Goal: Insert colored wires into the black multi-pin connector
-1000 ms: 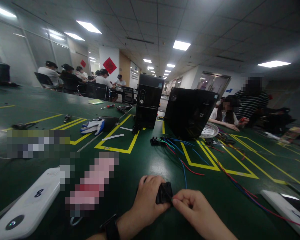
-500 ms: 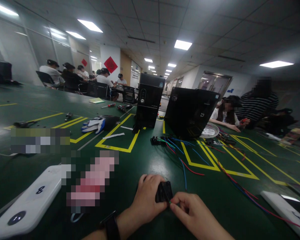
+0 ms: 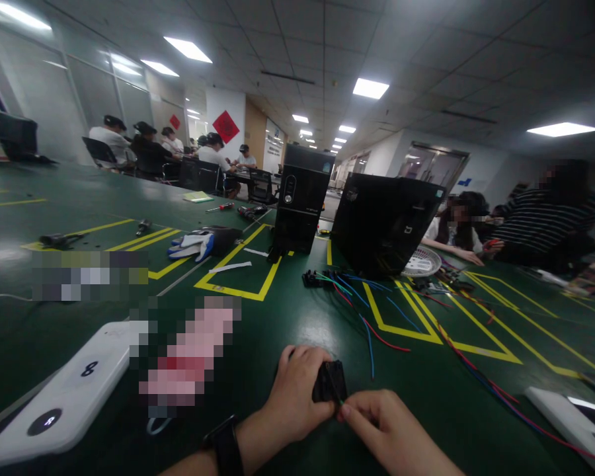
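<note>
One left hand [image 3: 300, 396] clasps black block [image 3: 338, 375]; right hand [image 3: 384, 420] pinches strand [image 3: 336, 387] slanting away-left.

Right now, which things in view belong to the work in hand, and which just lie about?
In use:
- black part, in the left hand
- thin greenish piece, at the right hand
- black block with wires, perhaps

Lying about, it seems:
- blue-and-white glove
- white device marked 8
- paper strip

Black block [image 3: 337, 375] in left grip [image 3: 300, 390]; thin strand [image 3: 334, 385] across it, green near right grip [image 3: 377, 416].
</note>
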### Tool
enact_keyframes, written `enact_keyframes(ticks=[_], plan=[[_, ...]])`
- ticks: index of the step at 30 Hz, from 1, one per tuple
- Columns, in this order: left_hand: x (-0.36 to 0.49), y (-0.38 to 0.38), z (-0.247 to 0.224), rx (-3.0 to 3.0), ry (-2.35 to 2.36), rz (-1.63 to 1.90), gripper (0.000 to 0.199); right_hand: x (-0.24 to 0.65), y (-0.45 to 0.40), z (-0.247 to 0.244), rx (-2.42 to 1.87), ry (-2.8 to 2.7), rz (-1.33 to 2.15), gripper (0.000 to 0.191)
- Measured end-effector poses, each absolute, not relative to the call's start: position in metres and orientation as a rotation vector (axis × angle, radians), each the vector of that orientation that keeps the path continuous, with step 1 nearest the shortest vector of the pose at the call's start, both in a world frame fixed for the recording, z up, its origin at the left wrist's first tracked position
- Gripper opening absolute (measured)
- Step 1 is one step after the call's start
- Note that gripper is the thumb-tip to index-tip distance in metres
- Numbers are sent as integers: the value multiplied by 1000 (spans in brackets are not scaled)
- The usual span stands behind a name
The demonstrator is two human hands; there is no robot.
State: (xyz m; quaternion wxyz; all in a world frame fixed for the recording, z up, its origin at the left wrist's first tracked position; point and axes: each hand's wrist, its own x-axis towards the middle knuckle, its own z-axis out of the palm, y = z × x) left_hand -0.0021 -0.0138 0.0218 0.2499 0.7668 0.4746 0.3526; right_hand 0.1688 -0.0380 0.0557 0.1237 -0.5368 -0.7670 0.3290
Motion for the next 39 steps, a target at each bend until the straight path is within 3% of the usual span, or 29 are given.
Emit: enact_keyframes(ticks=[11, 19, 28, 39], plan=[[-2, -15, 23, 2099, 1288, 945, 42, 168, -42, 64, -1534, -2127, 967, 38], [-2, -13, 20, 2118, 1284, 947, 41, 168, -42, 61, -1648, -2364, 775, 35], [-2, -14, 20, 2089, 1290, 966, 41, 169, -43, 59, -1538, -2201, 687, 39], [-3, -15, 22, 2089, 1279, 947, 39, 168, -45, 59, -1580, -2425, 675, 38]])
